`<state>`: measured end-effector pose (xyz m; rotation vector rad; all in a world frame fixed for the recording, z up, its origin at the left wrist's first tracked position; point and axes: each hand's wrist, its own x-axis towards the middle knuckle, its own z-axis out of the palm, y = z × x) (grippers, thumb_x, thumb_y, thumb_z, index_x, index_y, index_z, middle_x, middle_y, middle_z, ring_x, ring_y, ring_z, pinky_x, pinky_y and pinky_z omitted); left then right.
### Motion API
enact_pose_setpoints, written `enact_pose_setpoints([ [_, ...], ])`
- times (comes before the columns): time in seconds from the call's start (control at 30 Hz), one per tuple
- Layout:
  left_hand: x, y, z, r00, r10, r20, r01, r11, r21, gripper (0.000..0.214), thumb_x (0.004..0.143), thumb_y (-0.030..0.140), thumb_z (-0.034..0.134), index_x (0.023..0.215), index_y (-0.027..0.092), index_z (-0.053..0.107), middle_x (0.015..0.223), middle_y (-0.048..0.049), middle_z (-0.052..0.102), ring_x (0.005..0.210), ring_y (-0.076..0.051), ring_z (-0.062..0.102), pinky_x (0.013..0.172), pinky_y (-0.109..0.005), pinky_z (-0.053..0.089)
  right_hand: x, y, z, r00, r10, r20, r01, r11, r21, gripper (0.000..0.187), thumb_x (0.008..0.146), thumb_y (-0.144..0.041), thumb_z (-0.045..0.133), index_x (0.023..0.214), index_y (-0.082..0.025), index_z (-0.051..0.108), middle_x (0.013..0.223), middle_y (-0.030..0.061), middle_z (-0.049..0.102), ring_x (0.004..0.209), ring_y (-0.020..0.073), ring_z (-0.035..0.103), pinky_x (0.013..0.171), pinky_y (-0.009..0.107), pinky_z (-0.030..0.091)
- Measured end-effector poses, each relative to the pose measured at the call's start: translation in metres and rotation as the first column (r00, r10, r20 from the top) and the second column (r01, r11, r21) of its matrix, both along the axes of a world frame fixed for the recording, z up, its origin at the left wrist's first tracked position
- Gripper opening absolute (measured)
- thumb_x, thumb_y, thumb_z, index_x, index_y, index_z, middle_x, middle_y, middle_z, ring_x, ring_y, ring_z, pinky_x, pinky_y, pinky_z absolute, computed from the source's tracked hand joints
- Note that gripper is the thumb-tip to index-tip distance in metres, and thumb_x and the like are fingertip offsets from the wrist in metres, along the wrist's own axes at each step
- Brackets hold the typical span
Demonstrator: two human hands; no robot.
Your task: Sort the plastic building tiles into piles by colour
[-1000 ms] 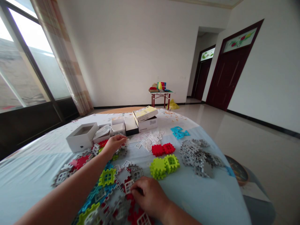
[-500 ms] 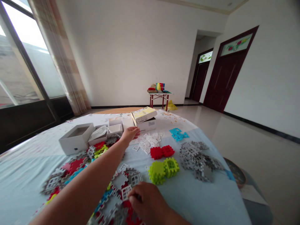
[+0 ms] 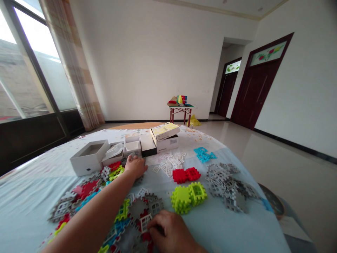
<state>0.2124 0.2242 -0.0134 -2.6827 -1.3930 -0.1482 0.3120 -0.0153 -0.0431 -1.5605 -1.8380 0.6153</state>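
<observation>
My right hand [image 3: 168, 230] is closed at the near edge of a mixed heap of interlocking plastic building tiles. Its thumb and finger pinch a small white window-grid piece [image 3: 145, 223]. Farther off, my left hand [image 3: 135, 167] reaches over the far end of that heap, palm down, thumb apart from the fingers, upon grey tiles [image 3: 139, 181]. What lies under its fingertips is hidden. Right of it lie loose white window pieces [image 3: 170, 163]. Nearer are stacked red tiles [image 3: 185, 174], lime green tiles [image 3: 188, 197] and a grey tile pile [image 3: 229, 186]. Blue tiles [image 3: 204, 154] lie beyond.
Across the back of the cloth-covered table [image 3: 231, 235] stand an open white box [image 3: 88, 163], smaller open boxes [image 3: 133, 144] and a yellow-topped box [image 3: 165, 131]. A stool [image 3: 292, 225] is beside the right edge. A small table [image 3: 181, 107] stands by the wall.
My left hand has moved from beside the white window pieces leftward and nearer, onto the heap's far end. My right hand keeps its pinch on the white piece. The view has shifted slightly.
</observation>
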Motion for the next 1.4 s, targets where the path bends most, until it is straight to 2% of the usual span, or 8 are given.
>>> enact_pose_setpoints([
  [0.17,-0.014,-0.020,0.007,0.998,-0.039,-0.055,0.040,0.999,0.023,0.042,0.078,0.045,0.034,0.090,0.017,0.063,0.098,-0.0173,0.064,0.102,-0.031,0.048,0.091,-0.052,0.019,0.000,-0.001,-0.001,1.000,-0.005,-0.004,0.005,1.000,0.003,0.019,0.077,-0.019,0.050,0.086,-0.023,0.067,0.083,0.0010,0.066,0.079,0.0120,0.060,0.070,0.017,0.040],
  [0.43,-0.036,-0.053,0.018,0.996,-0.076,-0.038,0.073,0.996,-0.057,0.045,0.080,0.049,0.030,0.088,0.021,0.064,0.097,-0.0134,0.065,0.099,-0.029,0.050,0.081,-0.045,0.033,-0.001,-0.006,0.004,1.000,-0.012,-0.022,0.012,1.000,0.027,0.019,0.080,-0.021,0.049,0.086,-0.023,0.067,0.082,0.0011,0.066,0.078,0.0122,0.060,0.070,0.019,0.040],
  [0.57,-0.047,-0.063,0.025,0.993,-0.122,-0.002,0.121,0.989,-0.081,0.043,0.080,0.049,0.030,0.090,0.025,0.064,0.099,-0.0080,0.065,0.095,-0.024,0.054,0.083,-0.039,0.034,0.000,-0.007,0.007,1.000,-0.003,-0.025,0.003,0.999,0.031,0.019,0.080,-0.022,0.049,0.087,-0.022,0.067,0.082,0.0018,0.066,0.078,0.0126,0.060,0.070,0.019,0.041],
  [0.7,-0.055,-0.073,0.036,0.988,-0.147,0.051,0.150,0.987,-0.055,0.042,0.082,0.044,0.029,0.094,0.023,0.063,0.103,-0.0085,0.064,0.097,-0.024,0.054,0.086,-0.039,0.032,0.000,-0.008,0.008,0.999,0.002,-0.032,-0.001,1.000,0.028,0.019,0.080,-0.022,0.049,0.088,-0.020,0.067,0.084,0.0028,0.066,0.079,0.0133,0.060,0.071,0.021,0.041],
  [0.87,-0.046,-0.087,0.035,0.974,-0.218,0.053,0.222,0.971,-0.083,0.032,0.080,0.035,0.038,0.096,0.024,0.063,0.100,-0.0057,0.066,0.095,-0.022,0.055,0.085,-0.036,0.031,0.000,-0.009,0.009,0.998,0.008,-0.055,-0.006,0.999,0.034,0.020,0.080,-0.022,0.049,0.089,-0.020,0.067,0.085,0.0031,0.067,0.080,0.0139,0.060,0.072,0.021,0.041],
  [1.1,-0.010,-0.090,0.026,0.960,-0.259,-0.105,0.241,0.957,-0.159,0.018,0.068,0.020,0.053,0.082,0.019,0.065,0.092,-0.0073,0.067,0.091,-0.021,0.055,0.085,-0.041,0.031,0.001,-0.009,0.009,0.999,0.012,-0.034,-0.011,0.999,0.037,0.021,0.079,-0.021,0.047,0.088,-0.020,0.067,0.084,0.0023,0.066,0.077,0.0132,0.060,0.070,0.021,0.041],
  [1.27,0.003,-0.088,0.031,0.950,-0.227,-0.212,0.198,0.968,-0.151,0.011,0.070,0.024,0.057,0.068,0.014,0.063,0.081,-0.0088,0.065,0.083,-0.021,0.055,0.087,-0.047,0.030,0.001,-0.009,0.010,1.000,0.012,0.000,-0.012,0.999,0.039,0.020,0.078,-0.019,0.047,0.085,-0.021,0.066,0.085,0.0015,0.066,0.079,0.0124,0.059,0.073,0.020,0.040],
  [1.4,-0.006,-0.078,0.039,0.956,-0.188,-0.224,0.162,0.978,-0.129,0.025,0.075,0.036,0.055,0.084,0.013,0.060,0.094,-0.0071,0.061,0.097,-0.021,0.052,0.091,-0.047,0.034,0.002,-0.010,0.011,1.000,0.019,0.005,-0.019,0.999,0.036,0.020,0.079,-0.020,0.048,0.086,-0.021,0.066,0.086,0.0015,0.066,0.079,0.0121,0.059,0.073,0.020,0.041],
])
